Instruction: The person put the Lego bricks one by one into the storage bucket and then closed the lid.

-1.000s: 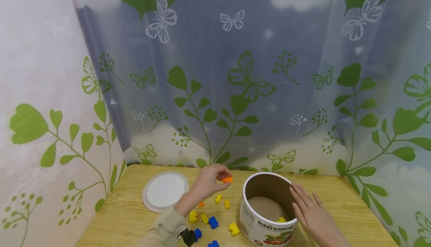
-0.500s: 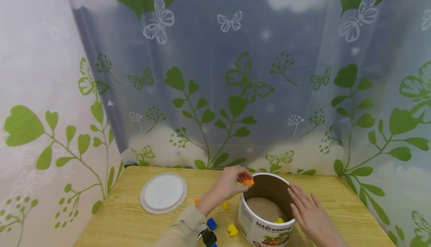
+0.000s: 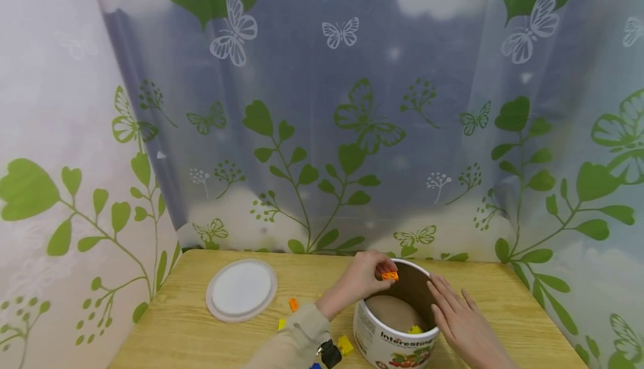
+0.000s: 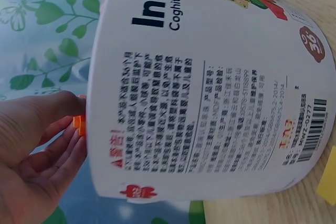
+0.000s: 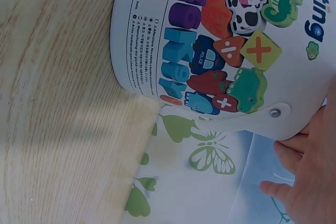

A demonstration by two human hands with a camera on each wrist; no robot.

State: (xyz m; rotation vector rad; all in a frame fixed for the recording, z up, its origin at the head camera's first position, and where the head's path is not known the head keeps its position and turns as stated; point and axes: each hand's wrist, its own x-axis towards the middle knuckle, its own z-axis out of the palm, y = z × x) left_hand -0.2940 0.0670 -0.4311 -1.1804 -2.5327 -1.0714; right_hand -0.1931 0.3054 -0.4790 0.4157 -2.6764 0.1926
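Observation:
My left hand (image 3: 366,277) pinches an orange toy brick (image 3: 389,275) between thumb and fingers, just over the left side of the bucket's opening. The white printed bucket (image 3: 394,346) stands upright with a yellow brick (image 3: 415,330) on its floor. In the left wrist view the orange brick (image 4: 79,125) shows partly behind the bucket's rim. My right hand (image 3: 463,320) rests with straight fingers on the right side of the rim. From the right wrist view, its fingers (image 5: 291,153) lie against the bucket near the handle pivot (image 5: 275,113).
A round white lid (image 3: 241,291) lies on the wooden table (image 3: 166,324) at the left. Loose bricks lie between lid and bucket: an orange one (image 3: 294,304), a yellow one (image 3: 345,345) and others partly hidden by the left sleeve (image 3: 297,338). A patterned curtain (image 3: 312,134) hangs behind the table.
My left hand has carried the orange brick rightward from above the table to over the bucket's opening. The right hand has kept its place on the rim. The head view has shifted slightly.

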